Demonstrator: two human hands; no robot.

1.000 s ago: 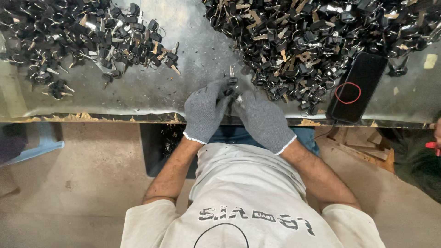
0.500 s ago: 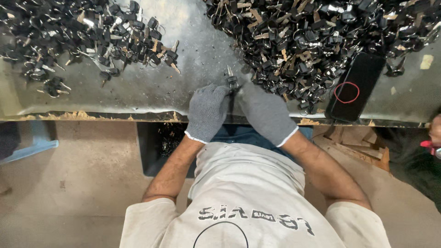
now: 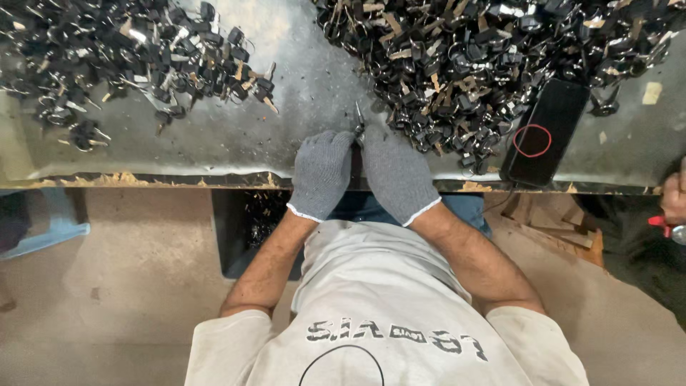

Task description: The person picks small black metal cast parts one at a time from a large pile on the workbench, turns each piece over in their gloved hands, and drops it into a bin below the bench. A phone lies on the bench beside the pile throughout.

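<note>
One small metal key [image 3: 358, 123] sits between the two gloved hands, right at the fingertips. Its thin shiny end sticks up and away from the person, toward the far side of the metal table [image 3: 214, 143]. So its long line runs from the hands straight out over the table. The bottom part is hidden under the gloves.

The left hand [image 3: 323, 171] and the right hand [image 3: 396, 171] are pressed side by side, and both touch the key. The fingers of both hands are curled shut around it, pinching it from each side. Neither hand is nearer than the other; the key is in the middle, where the two hands meet.

Just to the right of the key is the big heap of keys [image 3: 486, 64], dark with bits of tan and silver. Its near edge almost touches the right hand. To the left of the key, well apart, is a smaller heap [image 3: 143, 57].

Farther right of the key, past the big heap, a black phone [image 3: 547, 129] lies flat by the table's edge. At the far right edge, another person's hand [image 3: 672, 196] holds something with a red handle [image 3: 661, 223].
</note>
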